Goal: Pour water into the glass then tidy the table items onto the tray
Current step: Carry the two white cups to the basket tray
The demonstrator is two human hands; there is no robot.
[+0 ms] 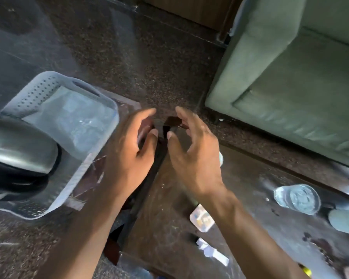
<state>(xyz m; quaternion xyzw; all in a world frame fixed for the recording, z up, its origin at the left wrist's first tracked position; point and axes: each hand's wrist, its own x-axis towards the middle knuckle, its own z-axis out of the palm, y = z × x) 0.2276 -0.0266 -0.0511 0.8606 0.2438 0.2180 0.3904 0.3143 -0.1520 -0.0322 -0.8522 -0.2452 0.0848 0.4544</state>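
Right of the tray, a dark item is pinched by the left hand and right hand, fingers curled

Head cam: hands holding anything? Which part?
The left hand and right hand each appear to pinch one end of a small dark object between thumb and forefinger; blur hides what it is.

The scene is viewed by one wide-angle head-worn camera, faced forward and steeply down, close above the dark brown glossy surface; the pale perforated plastic tray is framed left.
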